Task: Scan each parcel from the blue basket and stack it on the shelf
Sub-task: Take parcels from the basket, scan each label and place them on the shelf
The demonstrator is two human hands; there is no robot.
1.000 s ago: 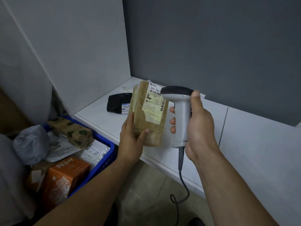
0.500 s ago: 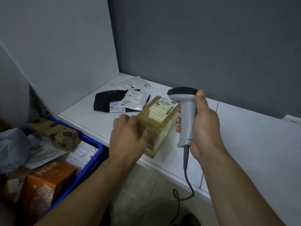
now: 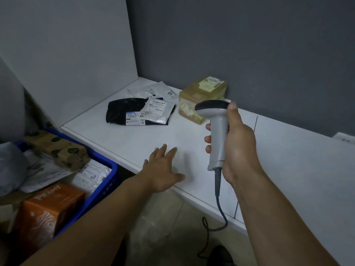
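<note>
Left hand point(image 3: 163, 169): empty, fingers spread over the shelf point(image 3: 119, 143) edge.
Right hand point(image 3: 238, 146): clamped on scanner point(image 3: 217, 131).
Shelved: brown box point(image 3: 201, 95), black bag point(image 3: 123, 112), white mailers point(image 3: 153, 91).
Blue basket point(image 3: 109, 166): several parcels unscanned, orange box point(image 3: 50, 208) included; apparently part done.

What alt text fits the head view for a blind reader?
A person's right hand grips a grey barcode scanner over a white shelf, the left hand open above its front edge. A taped brown box sits at the back; a blue basket of parcels stands at left.
</note>
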